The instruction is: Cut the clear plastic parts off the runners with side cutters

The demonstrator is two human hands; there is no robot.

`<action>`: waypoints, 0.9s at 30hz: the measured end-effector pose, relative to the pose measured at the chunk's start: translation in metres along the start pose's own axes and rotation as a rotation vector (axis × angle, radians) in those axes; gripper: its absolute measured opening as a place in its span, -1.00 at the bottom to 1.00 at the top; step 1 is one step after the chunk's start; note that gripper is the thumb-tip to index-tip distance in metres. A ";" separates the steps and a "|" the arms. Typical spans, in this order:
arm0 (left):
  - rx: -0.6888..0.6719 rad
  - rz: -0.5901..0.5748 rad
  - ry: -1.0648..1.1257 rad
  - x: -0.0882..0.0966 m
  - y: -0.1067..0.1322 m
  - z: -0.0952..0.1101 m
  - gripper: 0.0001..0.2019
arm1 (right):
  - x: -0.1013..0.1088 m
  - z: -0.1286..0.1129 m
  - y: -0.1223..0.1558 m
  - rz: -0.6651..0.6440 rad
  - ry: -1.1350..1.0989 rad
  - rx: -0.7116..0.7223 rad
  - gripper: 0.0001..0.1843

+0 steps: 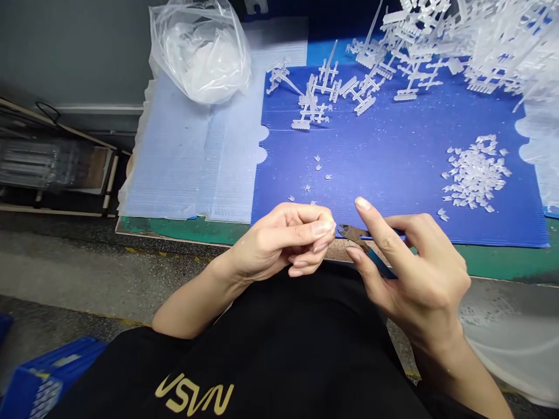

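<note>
My left hand (283, 241) is closed in a pinch at the table's front edge; whatever sits between thumb and fingertips is too small to make out. My right hand (410, 270) grips small cutting pliers (356, 235) with blue handles, and the jaws point left at the left fingertips. Just beyond both hands lies a blue corrugated sheet (393, 157). A heap of small clear cut pieces (474, 171) rests on its right side. A few loose clear bits (321, 166) are scattered near its middle.
Clear plastic moulding frames (323, 96) lie at the back of the sheet, with a large tangle (493, 46) at the far right. A clear bag of white parts (201, 52) stands on a pale sheet (192, 163) at the left. A blue crate (39, 378) sits on the floor.
</note>
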State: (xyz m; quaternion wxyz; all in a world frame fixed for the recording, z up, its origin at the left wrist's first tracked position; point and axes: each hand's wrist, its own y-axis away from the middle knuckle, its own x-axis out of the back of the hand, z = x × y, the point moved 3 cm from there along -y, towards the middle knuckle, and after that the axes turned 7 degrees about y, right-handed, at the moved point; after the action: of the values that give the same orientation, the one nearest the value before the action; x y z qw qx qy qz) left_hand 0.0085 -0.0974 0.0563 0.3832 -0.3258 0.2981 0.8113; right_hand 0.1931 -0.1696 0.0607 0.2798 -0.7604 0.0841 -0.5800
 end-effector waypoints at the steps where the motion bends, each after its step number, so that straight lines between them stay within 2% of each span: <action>1: -0.002 -0.007 -0.008 0.000 0.001 0.000 -0.68 | 0.000 -0.001 -0.001 -0.005 0.004 0.001 -0.36; 7: -0.004 -0.026 -0.041 0.002 0.003 0.002 -0.70 | 0.002 -0.003 -0.003 -0.013 0.000 0.019 -0.39; 12: 0.016 -0.006 -0.040 0.003 0.004 0.002 -0.70 | 0.001 -0.004 -0.001 -0.020 0.005 0.007 -0.37; 16: 0.037 0.015 -0.048 0.004 0.004 0.002 -0.69 | 0.001 -0.007 -0.001 -0.030 0.022 0.027 -0.43; 24: 0.012 -0.051 -0.077 0.003 0.004 0.001 -0.70 | 0.004 -0.011 0.000 -0.005 0.029 0.077 -0.47; 27: 0.007 -0.061 -0.162 0.001 0.007 0.002 -0.69 | -0.001 -0.006 0.002 0.005 -0.007 0.039 -0.45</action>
State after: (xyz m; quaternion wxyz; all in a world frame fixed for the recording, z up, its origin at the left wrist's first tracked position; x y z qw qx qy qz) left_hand 0.0018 -0.0990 0.0583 0.4319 -0.2667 0.2590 0.8217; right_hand 0.1877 -0.1727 0.0604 0.2960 -0.7567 0.0736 -0.5782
